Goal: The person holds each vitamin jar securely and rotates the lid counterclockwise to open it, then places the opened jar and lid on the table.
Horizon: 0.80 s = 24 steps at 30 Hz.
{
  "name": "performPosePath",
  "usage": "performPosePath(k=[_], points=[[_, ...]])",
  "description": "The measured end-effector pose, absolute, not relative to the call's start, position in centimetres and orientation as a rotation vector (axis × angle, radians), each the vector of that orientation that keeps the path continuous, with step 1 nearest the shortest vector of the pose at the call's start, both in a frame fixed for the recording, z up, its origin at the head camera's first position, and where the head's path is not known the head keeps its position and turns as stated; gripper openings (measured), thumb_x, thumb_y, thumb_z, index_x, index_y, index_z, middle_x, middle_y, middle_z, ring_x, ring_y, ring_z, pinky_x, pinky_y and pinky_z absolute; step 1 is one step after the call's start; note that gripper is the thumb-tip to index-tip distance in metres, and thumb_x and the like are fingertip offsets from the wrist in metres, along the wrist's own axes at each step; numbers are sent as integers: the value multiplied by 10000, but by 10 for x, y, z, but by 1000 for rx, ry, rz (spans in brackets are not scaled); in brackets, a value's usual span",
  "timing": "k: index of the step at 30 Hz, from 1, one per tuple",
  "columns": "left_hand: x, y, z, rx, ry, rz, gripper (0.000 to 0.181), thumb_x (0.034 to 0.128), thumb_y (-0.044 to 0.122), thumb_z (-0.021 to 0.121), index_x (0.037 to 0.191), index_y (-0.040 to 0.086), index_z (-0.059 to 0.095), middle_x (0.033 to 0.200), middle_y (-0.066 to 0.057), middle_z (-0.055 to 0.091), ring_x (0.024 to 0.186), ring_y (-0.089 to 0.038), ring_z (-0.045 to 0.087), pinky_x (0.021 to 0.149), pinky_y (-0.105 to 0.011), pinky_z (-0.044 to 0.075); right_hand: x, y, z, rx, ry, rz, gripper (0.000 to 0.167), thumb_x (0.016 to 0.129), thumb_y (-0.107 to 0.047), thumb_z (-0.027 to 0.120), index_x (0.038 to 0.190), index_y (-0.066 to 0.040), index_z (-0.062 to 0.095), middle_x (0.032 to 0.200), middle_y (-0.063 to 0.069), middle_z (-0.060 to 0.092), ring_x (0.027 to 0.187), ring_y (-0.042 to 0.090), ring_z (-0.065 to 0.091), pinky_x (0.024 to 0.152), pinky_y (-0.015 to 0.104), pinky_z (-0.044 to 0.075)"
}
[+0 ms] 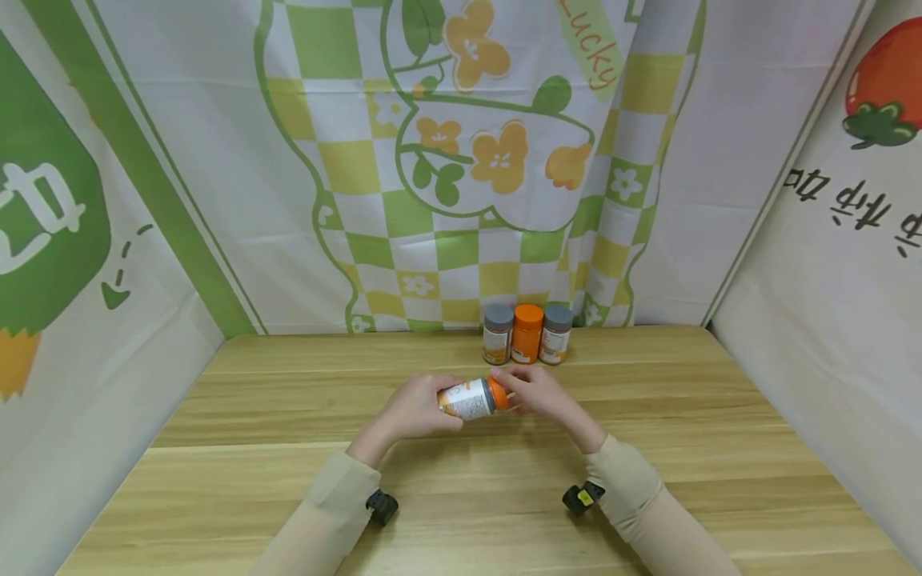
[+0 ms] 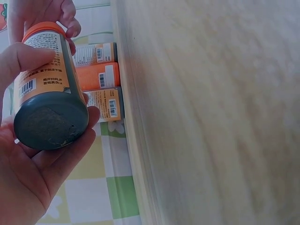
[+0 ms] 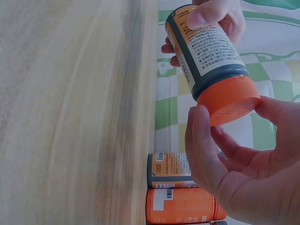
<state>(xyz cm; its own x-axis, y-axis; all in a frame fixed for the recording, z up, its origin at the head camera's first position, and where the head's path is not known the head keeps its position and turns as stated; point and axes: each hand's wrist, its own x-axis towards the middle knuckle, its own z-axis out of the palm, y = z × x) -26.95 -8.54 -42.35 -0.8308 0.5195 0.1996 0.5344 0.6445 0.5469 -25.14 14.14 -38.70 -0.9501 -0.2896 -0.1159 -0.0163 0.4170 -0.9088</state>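
A dark grey bottle [image 1: 467,400] with a white and orange label lies tilted in the air above the table, its orange cap [image 1: 499,393] pointing right. My left hand [image 1: 418,408] grips the bottle's body, thumb across the label in the left wrist view. On the other end, my right hand [image 1: 536,392] pinches the orange cap [image 3: 228,99] between thumb and fingers. The dark base [image 2: 50,121] faces the left wrist camera. Whether the cap is loose on the neck cannot be told.
Behind the hands, at the table's back edge, three bottles stand side by side: a grey-capped bottle [image 1: 498,334], an orange bottle [image 1: 527,334] and another grey-capped bottle [image 1: 555,334]. A patterned curtain [image 1: 461,264] hangs behind the wooden table [image 1: 288,424].
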Motion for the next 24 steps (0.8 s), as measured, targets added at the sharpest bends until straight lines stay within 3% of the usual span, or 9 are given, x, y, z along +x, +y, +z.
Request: performPosePath(k=[12,24], points=[[-267,-85,-421,-882,-2843,-1009,523,629,261,747,1136,155,674,865,60,659,666,-79,542,595,-262,453,-265,148,-411,-321,2340,-1681,477,935,-360,568,1210,30,587,1055,187,655,875,221,675,752,374,564],[-268,-86,-423,-891,-2831,-1010,514,627,274,747,1128,179,677,861,77,655,668,-77,545,596,-248,452,-259,150,-407,-403,2310,-1723,466,924,-297,603,1246,37,554,1162,194,580,950,175,619,837,415,538]])
